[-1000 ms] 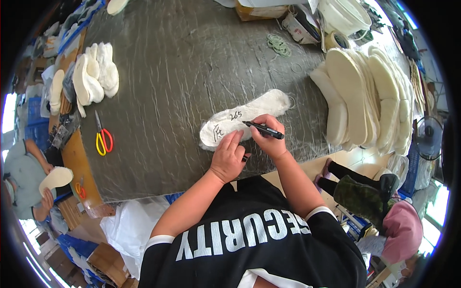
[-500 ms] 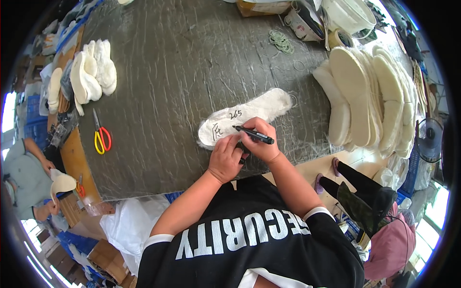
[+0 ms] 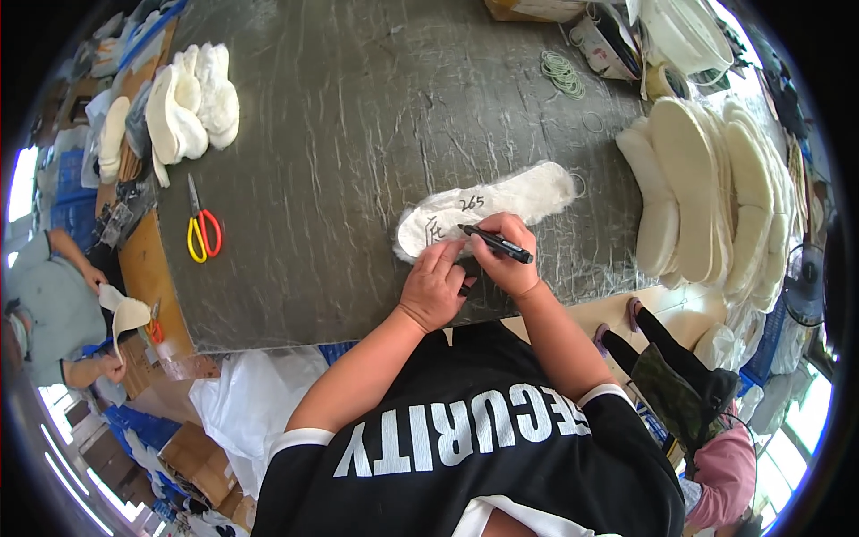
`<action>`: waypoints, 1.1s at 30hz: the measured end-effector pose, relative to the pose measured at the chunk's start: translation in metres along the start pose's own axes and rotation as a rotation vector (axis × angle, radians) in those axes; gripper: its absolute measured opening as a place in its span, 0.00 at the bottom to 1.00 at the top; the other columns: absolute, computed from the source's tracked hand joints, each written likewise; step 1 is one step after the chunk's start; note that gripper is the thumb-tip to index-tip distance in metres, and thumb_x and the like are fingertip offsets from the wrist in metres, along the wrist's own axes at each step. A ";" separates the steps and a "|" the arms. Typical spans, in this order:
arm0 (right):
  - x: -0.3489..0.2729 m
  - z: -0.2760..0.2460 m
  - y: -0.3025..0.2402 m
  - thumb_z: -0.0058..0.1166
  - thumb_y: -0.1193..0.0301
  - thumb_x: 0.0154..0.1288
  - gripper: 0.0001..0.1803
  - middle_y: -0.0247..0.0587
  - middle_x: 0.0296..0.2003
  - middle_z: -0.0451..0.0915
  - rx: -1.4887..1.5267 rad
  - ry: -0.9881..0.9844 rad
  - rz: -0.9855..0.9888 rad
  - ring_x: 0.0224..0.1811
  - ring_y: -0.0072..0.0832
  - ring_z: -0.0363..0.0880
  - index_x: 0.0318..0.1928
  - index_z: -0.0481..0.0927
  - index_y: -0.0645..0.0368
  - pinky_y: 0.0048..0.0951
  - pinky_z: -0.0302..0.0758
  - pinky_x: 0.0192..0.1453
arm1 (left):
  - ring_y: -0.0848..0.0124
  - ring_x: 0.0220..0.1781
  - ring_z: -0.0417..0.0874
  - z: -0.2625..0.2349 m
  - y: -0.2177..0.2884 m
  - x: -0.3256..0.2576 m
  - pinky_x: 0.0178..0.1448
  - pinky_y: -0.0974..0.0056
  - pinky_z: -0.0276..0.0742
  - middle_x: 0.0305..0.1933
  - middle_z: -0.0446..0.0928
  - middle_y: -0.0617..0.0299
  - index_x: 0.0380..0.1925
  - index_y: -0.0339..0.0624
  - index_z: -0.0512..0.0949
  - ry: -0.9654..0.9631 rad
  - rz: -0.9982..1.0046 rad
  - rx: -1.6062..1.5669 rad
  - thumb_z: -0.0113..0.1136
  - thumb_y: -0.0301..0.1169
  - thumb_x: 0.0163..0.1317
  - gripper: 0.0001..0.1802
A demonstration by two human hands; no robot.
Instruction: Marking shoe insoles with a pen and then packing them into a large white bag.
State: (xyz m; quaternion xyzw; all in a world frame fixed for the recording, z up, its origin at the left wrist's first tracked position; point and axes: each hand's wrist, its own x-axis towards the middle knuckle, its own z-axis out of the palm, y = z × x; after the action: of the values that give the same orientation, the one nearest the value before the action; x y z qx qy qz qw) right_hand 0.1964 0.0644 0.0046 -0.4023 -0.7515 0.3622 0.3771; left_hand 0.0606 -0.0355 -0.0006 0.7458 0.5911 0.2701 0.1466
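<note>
A fleecy white insole (image 3: 537, 192) lies flat on the dark table, with black handwritten marks on its pale face. Over its near edge, my right hand (image 3: 512, 255) is closed around a black marker (image 3: 501, 242), its tip at the face just right of the larger written mark. My left hand (image 3: 434, 288) is beside it, fingertips pressing the insole's near edge. A small black piece, looking like the marker's cap (image 3: 465, 289), pokes out from between the curled fingers of that hand.
Yellow-and-red scissors (image 3: 201, 228) lie at the left, below a few fleecy insoles (image 3: 219, 98). Stacked cream insoles (image 3: 689, 188) stand at the right. Green rubber bands (image 3: 562, 73) and a white bucket (image 3: 684, 36) are at the far right. A co-worker (image 3: 63, 286) handles a pale piece at left.
The whole view has shifted, so the table's things appear further right. The marker tip stays at the insole's face, slightly further left against the writing. Both hands keep their holds.
</note>
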 end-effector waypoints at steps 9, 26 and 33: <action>0.000 0.000 -0.002 0.62 0.77 0.44 0.11 0.40 0.25 0.77 0.043 0.022 0.004 0.27 0.38 0.76 0.29 0.73 0.58 0.33 0.73 0.32 | 0.56 0.61 0.67 0.001 0.000 -0.004 0.63 0.55 0.63 0.58 0.68 0.51 0.29 0.38 0.75 -0.020 -0.010 0.060 0.64 0.35 0.48 0.13; 0.002 0.002 -0.004 0.63 0.77 0.45 0.11 0.40 0.24 0.76 0.042 0.000 0.071 0.26 0.38 0.75 0.28 0.73 0.58 0.33 0.72 0.30 | 0.57 0.57 0.71 -0.001 0.003 -0.001 0.54 0.56 0.67 0.53 0.73 0.53 0.25 0.41 0.72 0.043 0.034 0.087 0.62 0.34 0.51 0.10; 0.002 0.003 -0.005 0.63 0.77 0.45 0.11 0.40 0.24 0.76 0.044 0.003 0.077 0.26 0.37 0.75 0.28 0.73 0.57 0.33 0.73 0.30 | 0.59 0.59 0.70 -0.001 0.002 -0.002 0.56 0.57 0.67 0.54 0.73 0.55 0.29 0.41 0.74 0.014 0.003 0.085 0.63 0.33 0.49 0.11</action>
State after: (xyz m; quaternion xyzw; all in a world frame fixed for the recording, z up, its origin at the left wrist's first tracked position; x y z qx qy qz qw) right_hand 0.1918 0.0633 0.0081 -0.4231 -0.7268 0.3921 0.3729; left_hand 0.0617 -0.0380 0.0006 0.7503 0.6018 0.2503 0.1104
